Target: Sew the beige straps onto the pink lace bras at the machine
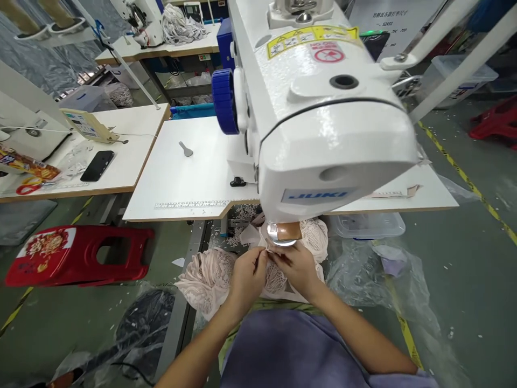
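Note:
Pale pink lace fabric (208,277) lies bunched over my lap, below the head of a white sewing machine (331,145). My left hand (248,272) pinches an edge of this lace between thumb and fingers, just under the machine's front end. Close beside it, my right hand (297,267) grips the same edge, its fingertips nearly meeting the left ones. A shiny round metal part with a brown patch (288,231) hangs right above my fingers and hides some of the fabric. More lace (315,237) bulges behind my right hand.
The white sewing table (194,172) carries a printed ruler and a small grey tool (186,149). A red stool (81,256) stands on the left. Clear plastic sheeting (363,275) and a plastic box (369,225) are at right. A phone (97,166) lies on the neighbouring table.

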The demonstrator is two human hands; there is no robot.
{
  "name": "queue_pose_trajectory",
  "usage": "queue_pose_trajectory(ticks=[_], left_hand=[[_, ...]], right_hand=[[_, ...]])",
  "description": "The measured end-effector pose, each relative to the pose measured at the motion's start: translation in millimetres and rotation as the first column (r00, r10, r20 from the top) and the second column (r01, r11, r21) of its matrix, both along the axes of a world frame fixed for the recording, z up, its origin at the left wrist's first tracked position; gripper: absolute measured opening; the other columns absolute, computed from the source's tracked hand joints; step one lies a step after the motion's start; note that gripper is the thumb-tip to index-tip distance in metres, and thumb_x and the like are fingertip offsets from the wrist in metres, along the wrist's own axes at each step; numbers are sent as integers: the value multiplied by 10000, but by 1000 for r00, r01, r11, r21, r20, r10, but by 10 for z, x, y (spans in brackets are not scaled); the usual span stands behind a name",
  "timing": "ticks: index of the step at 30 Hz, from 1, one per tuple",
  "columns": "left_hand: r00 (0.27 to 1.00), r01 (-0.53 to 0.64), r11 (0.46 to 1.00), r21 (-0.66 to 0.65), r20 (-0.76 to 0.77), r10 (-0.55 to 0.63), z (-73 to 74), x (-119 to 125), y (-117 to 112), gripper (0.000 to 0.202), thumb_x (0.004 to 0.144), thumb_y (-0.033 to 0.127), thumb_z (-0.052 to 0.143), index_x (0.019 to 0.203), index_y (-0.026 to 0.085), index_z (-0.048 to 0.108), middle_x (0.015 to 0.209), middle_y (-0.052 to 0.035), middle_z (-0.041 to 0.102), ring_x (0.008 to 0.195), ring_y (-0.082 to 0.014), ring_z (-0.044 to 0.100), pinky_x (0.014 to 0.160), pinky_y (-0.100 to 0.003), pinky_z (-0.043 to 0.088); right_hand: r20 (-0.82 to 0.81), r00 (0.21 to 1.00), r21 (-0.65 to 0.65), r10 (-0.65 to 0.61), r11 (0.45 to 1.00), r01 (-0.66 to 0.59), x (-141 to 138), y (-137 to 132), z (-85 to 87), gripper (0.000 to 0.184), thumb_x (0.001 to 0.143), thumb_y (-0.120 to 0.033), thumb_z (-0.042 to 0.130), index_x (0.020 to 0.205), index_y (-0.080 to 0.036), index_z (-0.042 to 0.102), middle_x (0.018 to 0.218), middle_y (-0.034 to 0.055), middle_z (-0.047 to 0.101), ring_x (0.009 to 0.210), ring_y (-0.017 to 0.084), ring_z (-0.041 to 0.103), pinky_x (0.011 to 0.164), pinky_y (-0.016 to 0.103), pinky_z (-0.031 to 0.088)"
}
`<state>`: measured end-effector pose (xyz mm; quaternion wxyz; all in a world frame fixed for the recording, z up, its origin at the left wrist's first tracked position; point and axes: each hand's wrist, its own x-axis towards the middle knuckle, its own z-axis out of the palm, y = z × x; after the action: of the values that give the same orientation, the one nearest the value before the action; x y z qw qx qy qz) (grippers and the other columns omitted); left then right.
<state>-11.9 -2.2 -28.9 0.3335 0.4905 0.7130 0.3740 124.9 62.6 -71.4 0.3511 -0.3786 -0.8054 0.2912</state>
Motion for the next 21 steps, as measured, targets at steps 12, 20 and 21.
queue_pose_trajectory(ticks=[12,20,21], left_hand=[[999,-22,999,37,48,21,-111,121,191,394,876,506,474,645,202,570,559,4,590,550,-158,526,524,-245,399],[989,54,997,-56,144,-45,-139,-49,154,466,856,609,509,662,199,616,588,-20,618,561,-178,555,538,-261,403],[982,51,996,-72,185,-37,-126,-50,138,467,847,609,529,644,196,612,570,-11,592,535,-164,520,523,-255,377]], right_hand=[[61,993,225,98,968,-109,171,50,-77,220,913,-235,535,855,-254,747,811,47,747,777,170,716,680,266,591],[390,894,164,-220,972,168,1109,1597,466,506,786,26,354,1165,-87,670,1260,184,651,1223,267,605,1082,429,449],[436,873,136,-220,975,178,1204,1849,539,482,745,34,418,1139,-65,676,1253,218,646,1197,304,614,1060,459,462]])
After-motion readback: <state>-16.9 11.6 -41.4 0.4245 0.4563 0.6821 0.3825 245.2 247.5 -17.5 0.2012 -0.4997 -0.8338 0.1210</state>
